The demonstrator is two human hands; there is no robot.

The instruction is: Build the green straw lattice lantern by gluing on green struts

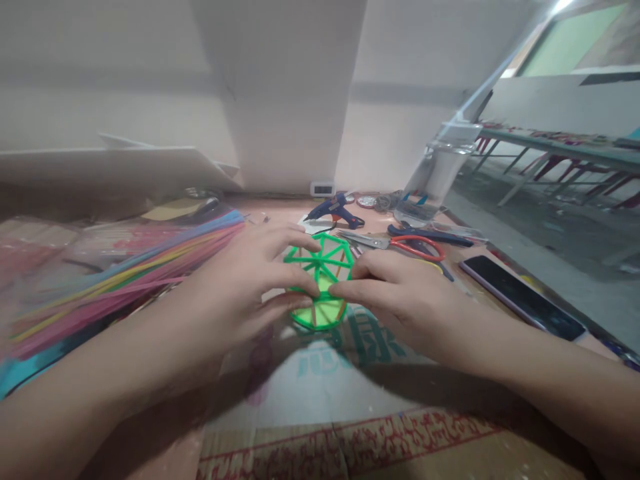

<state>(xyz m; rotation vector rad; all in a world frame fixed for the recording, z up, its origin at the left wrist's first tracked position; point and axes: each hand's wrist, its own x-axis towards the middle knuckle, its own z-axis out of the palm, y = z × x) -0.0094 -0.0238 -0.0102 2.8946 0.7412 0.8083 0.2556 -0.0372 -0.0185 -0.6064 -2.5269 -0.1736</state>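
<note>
A small bright-green wheel-shaped craft frame (320, 325), with spokes and brownish crosspieces, stands over the cardboard in the middle of the head view. My left hand (260, 273) is closed on its left side, with fingertips at the rim and near the centre. From the right, my right hand (390, 283) is closed with thumb and curled index finger on the frame's edge. The fingertips of both hands nearly meet at its lower middle. My fingers hide parts of both sides of the rim.
Coloured fuzzy stems (150, 273) lie at the left. Behind the frame is a blue glue gun (334, 210). Red-handled scissors (415, 245), dark-handled pliers (430, 235), a phone (523, 297) and a clear plastic container (443, 173) are at the right. White panels (280, 100) rise behind.
</note>
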